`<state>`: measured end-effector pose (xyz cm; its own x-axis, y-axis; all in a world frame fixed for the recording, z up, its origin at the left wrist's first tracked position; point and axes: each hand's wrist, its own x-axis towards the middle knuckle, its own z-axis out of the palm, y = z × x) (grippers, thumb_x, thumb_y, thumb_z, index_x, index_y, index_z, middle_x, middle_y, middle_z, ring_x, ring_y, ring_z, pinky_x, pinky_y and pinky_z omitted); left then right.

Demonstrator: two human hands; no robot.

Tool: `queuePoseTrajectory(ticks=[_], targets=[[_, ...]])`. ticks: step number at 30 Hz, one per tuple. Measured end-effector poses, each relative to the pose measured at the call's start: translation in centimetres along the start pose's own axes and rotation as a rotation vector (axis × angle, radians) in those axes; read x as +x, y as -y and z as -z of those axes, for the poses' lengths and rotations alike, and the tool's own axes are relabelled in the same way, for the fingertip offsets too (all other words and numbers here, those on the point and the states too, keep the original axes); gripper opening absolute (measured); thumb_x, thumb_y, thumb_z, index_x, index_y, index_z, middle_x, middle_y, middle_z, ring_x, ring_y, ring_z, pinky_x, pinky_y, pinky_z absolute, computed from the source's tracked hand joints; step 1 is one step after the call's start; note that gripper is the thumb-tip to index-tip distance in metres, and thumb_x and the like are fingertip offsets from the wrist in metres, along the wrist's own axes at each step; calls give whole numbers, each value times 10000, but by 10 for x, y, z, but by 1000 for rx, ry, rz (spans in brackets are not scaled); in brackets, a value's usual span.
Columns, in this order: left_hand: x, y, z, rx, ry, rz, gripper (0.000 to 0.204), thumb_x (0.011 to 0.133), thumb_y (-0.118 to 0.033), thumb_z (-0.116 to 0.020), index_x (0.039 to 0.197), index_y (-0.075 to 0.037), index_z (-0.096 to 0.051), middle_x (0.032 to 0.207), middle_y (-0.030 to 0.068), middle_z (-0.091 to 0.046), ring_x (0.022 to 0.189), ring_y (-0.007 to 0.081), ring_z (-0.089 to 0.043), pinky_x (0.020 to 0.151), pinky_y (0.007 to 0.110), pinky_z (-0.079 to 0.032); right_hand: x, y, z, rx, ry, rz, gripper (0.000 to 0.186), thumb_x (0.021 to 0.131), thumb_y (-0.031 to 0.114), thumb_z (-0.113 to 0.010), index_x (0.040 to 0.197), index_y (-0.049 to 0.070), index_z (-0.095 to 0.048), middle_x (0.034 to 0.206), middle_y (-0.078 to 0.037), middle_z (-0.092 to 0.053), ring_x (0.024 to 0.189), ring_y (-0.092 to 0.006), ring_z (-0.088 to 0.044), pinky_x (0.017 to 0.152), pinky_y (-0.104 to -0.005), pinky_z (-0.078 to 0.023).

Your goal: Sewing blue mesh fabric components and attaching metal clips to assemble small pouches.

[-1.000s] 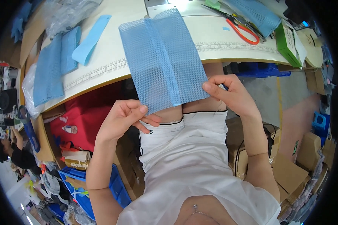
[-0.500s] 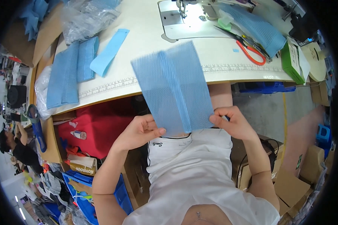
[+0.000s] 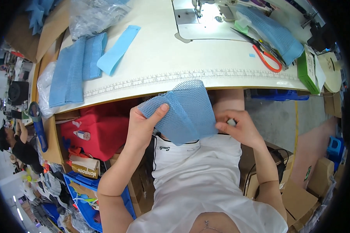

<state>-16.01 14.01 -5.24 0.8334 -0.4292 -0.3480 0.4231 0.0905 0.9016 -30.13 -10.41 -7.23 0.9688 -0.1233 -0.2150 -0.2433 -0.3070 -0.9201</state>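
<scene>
A blue mesh fabric piece (image 3: 192,112) with a denser band running down it is held over my lap, just below the table edge. My left hand (image 3: 144,123) grips its left side, thumb on top and fingers underneath. At the right edge of the mesh, my right hand (image 3: 239,127) is closed, its fingertips beside or touching the fabric. A small pale object (image 3: 231,122) shows among its curled fingers; its kind is unclear. Blue mesh pieces (image 3: 68,75) and a light blue strip (image 3: 118,50) lie on the table at left.
A sewing machine (image 3: 200,19) stands at the back of the table. Orange-handled scissors (image 3: 266,58), a green box (image 3: 308,72) and more blue mesh (image 3: 276,37) lie at right. A printed ruler (image 3: 175,77) runs along the front edge. A blue crate (image 3: 81,198) sits lower left.
The mesh has come down toward my lap, off the tabletop, and looks folded or bunched. My left hand has moved up its left side. My right hand has shifted slightly beside its right edge.
</scene>
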Motion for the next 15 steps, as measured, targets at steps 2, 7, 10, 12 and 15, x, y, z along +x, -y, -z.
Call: queuePoseTrajectory(ticks=[2,7,10,12,15], targets=[[-1,-1,-1,71,44,-23,249,838,-156,-769,1007,17,-708,920,62,-716,837,112,-648,782,264,-512,8,21,5,-2,-79,87,240,838,171,-737,998,-5,-703,724,-30,-620,658,-87,-494,663,-243,-439],[-6,-11,-5,243,160,-37,256,834,-165,-775,991,26,-712,868,48,-713,781,88,-632,724,240,-512,26,57,6,121,-173,284,296,791,169,-775,1024,-3,-711,783,-25,-658,683,-74,-512,694,-226,-446],[-6,-16,-10,261,186,-42,246,834,-159,-774,981,28,-715,858,43,-712,773,81,-628,717,233,-511,28,62,6,98,-145,263,221,817,113,-752,992,-14,-704,784,-32,-653,711,-83,-554,678,-218,-456],[-6,-17,-10,248,185,-64,236,836,-152,-771,979,27,-716,858,43,-712,773,79,-630,716,232,-511,31,60,4,154,-149,201,191,826,120,-746,958,-14,-710,792,-34,-660,734,-84,-577,684,-224,-471],[-6,-17,-10,230,198,-94,216,839,-134,-763,981,23,-717,870,48,-715,780,82,-635,724,236,-515,32,58,5,125,-166,203,177,839,128,-736,932,-19,-711,808,-41,-667,764,-94,-600,699,-239,-492]])
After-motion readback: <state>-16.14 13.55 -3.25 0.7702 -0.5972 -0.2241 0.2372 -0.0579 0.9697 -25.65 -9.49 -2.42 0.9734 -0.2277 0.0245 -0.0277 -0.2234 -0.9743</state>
